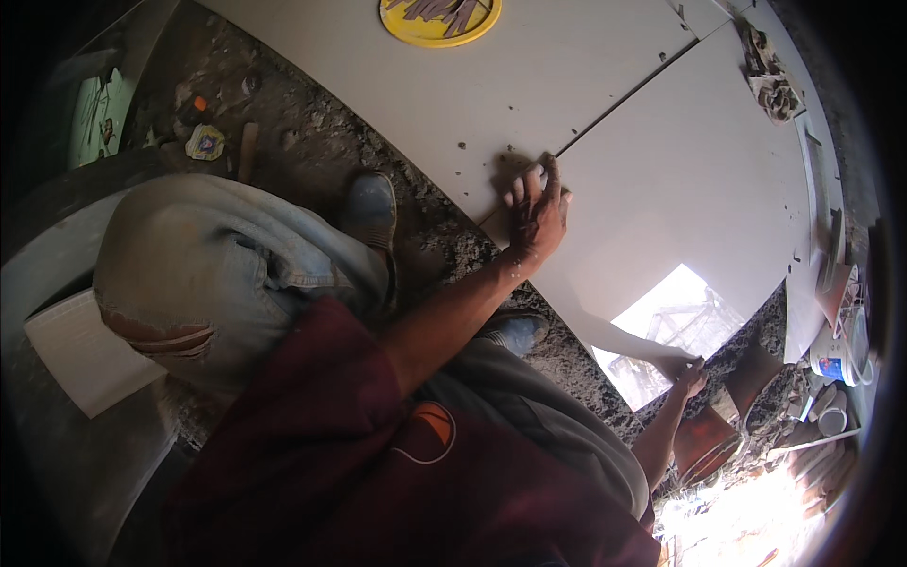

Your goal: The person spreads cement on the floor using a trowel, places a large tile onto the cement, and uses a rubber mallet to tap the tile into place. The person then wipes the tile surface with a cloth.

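My left hand (537,219) lies over the near end of the dark seam between two large glossy pale tiles. Its fingers are bent and apart, with the tips on the tile surface. My right hand (693,380) is at the near edge of the right-hand tile (661,208), fingers closed at that edge; the underside of the grip is hidden. A bright window shape and my right arm are mirrored in this tile. Across the seam lies the left-hand tile (378,85), bearing a yellow round tray (442,42) of thin brownish strips.
Rough dark mortar or soil (444,248) borders the tiles, with my shoes (370,208) on it. A crumpled wrapper (777,94) lies on the far right. A white bucket (831,357) and debris stand at right. At left are a wooden stick (248,151) and a pale slab (90,354).
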`<state>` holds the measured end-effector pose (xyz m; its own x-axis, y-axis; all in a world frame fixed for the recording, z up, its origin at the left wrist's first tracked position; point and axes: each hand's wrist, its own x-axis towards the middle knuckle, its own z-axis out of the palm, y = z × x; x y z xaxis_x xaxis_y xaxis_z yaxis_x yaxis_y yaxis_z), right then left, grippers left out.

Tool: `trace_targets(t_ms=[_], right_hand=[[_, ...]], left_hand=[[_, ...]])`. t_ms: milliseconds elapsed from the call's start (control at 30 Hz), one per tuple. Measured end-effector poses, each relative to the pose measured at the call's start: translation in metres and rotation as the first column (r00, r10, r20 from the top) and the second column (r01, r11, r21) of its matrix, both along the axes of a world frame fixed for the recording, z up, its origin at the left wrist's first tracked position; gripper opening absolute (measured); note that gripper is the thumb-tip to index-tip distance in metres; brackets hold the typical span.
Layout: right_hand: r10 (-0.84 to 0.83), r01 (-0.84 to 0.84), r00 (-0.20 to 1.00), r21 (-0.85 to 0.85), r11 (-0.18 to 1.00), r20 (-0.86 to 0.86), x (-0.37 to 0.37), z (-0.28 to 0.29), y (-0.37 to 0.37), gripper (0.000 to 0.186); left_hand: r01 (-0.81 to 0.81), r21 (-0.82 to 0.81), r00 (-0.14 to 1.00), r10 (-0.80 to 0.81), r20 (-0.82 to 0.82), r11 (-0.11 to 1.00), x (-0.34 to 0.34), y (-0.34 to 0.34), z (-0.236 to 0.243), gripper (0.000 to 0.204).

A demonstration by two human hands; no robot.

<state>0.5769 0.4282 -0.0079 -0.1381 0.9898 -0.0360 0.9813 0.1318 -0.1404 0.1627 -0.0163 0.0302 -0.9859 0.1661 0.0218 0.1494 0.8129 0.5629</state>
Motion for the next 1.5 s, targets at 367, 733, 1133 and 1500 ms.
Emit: trace_targets(t_ms=[367,733,1133,1500], right_hand=[[0.288,-0.322,0.895,-0.045,0.946,-0.339,-0.139,0.028,-0.204,0.074],[0.328,-0.363,0.903,-0.088,0.928,-0.277,-0.201,0.045,-0.247,0.070],[0.396,-0.063,0.853,0.687,0.724,-0.340,-0.404,0.199,-0.033,0.082],[0.281,-0.269,0.958,0.172,0.948,-0.053,-0.485,0.044,0.005,0.078]], left_hand=[[0.659,0.301,0.725,-0.689,-0.010,0.689,0.088,-0.030,0.012,0.073],[0.360,-0.055,0.917,-0.364,-0.164,0.931,-0.089,-0.079,-0.002,0.073],[0.750,-0.275,0.624,-0.781,-0.005,0.602,-0.237,0.127,-0.014,0.071],[0.753,-0.210,0.624,-0.778,-0.070,0.623,-0.241,0.130,-0.017,0.067]])
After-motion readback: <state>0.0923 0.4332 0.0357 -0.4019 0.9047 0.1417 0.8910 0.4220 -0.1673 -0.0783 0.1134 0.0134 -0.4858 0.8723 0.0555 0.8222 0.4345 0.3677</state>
